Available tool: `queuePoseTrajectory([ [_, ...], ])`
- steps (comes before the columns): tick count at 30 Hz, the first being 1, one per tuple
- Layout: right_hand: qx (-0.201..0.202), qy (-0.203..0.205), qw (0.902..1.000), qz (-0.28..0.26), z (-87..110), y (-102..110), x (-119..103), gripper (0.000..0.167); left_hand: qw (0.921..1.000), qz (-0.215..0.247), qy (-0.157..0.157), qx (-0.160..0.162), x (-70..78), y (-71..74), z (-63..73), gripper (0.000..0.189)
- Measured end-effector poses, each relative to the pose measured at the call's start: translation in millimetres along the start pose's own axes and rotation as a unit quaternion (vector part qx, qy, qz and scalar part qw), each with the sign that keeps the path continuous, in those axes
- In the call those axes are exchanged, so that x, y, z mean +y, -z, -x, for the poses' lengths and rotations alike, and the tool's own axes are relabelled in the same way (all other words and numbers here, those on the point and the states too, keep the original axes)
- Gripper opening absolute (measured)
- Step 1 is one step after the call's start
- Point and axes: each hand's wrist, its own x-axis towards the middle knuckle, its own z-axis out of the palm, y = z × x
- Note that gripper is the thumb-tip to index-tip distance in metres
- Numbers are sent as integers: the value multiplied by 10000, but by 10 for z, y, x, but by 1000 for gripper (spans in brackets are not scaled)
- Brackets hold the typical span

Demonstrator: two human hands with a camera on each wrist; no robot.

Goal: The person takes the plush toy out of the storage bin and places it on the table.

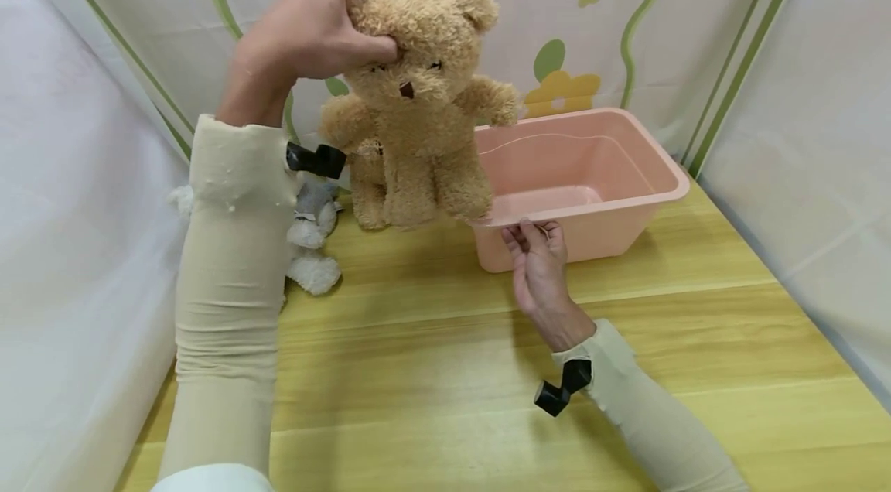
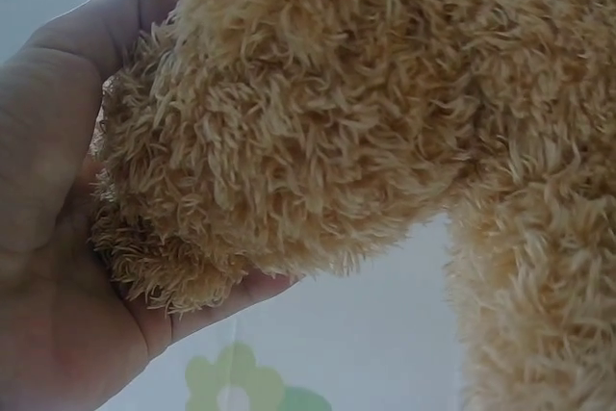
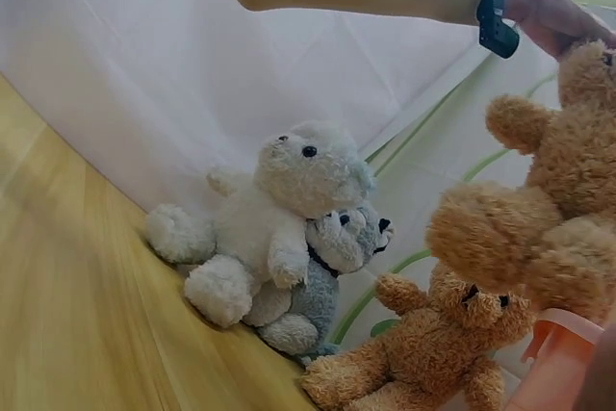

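My left hand [image 1: 306, 24] grips a tan teddy bear [image 1: 431, 128] by the head, thumb on its brow. The bear hangs upright beside the left end of a pink plastic bin [image 1: 592, 240], its legs off the table. Up close in the left wrist view, curly fur [image 2: 289, 132] lies between thumb and fingers. My right hand [image 1: 541, 271] holds the bin's near rim at the left corner, palm up with fingers bent. Of the bin's inside, the visible part holds nothing.
Behind the held bear sits a second brown teddy bear [image 3: 423, 344]. Left of it, a white plush animal [image 3: 255, 228] and a grey-and-white plush dog [image 3: 332, 257] lean together near the curtain [image 3: 115, 74]. All stand on a wood-grain table [image 1: 418, 384].
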Motion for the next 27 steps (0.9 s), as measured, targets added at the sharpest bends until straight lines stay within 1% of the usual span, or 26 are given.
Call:
queuePoseTrajectory([
  [1,1,-10,10000,7,1,0,-2,12,10000,-11,29,-34,-30,5,25,45],
  [5,16,-44,10000,39,10,2,-9,12,9992,-30,349,-178,-130,20,119,50],
  [8,34,-56,10000,52,16,2,-13,11,9975,-20,670,-204,-187,58,179,52],
  [10,29,-51,10000,61,16,2,-17,11,9970,-21,757,-189,-224,93,212,52],
  [12,17,-35,10000,60,13,3,-21,11,9969,-34,769,-178,-263,119,242,51],
  [14,6,-25,10000,65,9,4,-25,11,9973,-111,707,-185,-307,134,276,51],
  [16,3,-37,10000,76,5,9,-28,11,9974,-91,671,-236,-354,133,311,50],
  [18,-3,-56,9999,108,2,13,-28,11,9973,-108,656,-295,-406,121,349,50],
  [22,-1,-86,9999,148,0,20,-24,10,9961,-87,736,-473,-498,82,421,53],
  [27,18,-51,9999,139,-7,31,-28,10,9960,-90,697,-552,-589,10,505,55],
])
